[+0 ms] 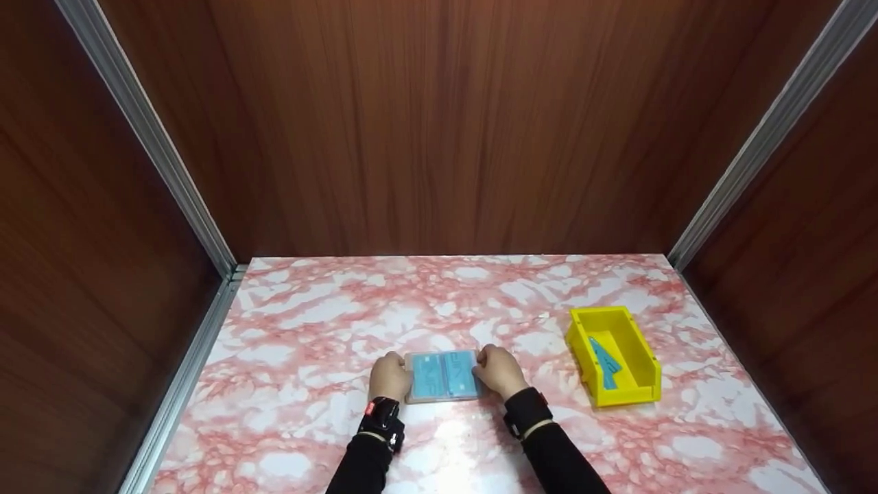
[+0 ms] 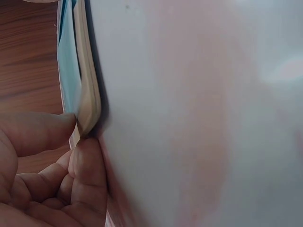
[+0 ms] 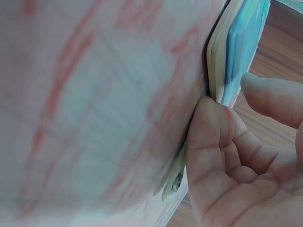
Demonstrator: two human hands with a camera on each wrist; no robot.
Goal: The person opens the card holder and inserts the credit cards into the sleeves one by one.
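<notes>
An open card holder (image 1: pixel 444 392) lies spread on the table, with a light-blue panel in each half under a clear cover. Its pale edge (image 2: pixel 89 71) shows close up in the left wrist view. My left hand (image 1: pixel 390 377) pinches the left edge, thumb above and a curled finger below. At the right edge is my right hand (image 1: pixel 500 371), its curled fingers against the border and its thumb (image 3: pixel 270 97) over the blue side (image 3: pixel 244 42). A pale tab with a metal snap (image 3: pixel 177 182) sticks out beside the right fingers.
A yellow bin (image 1: pixel 643 357) stands on the right of the table, with blue triangular pieces (image 1: pixel 605 360) inside. The table (image 1: pixel 309 309) has a red-and-white marbled top. Brown wood-grain panels (image 1: pixel 439 137) with metal corner rails (image 1: pixel 164 158) enclose it at the back and sides.
</notes>
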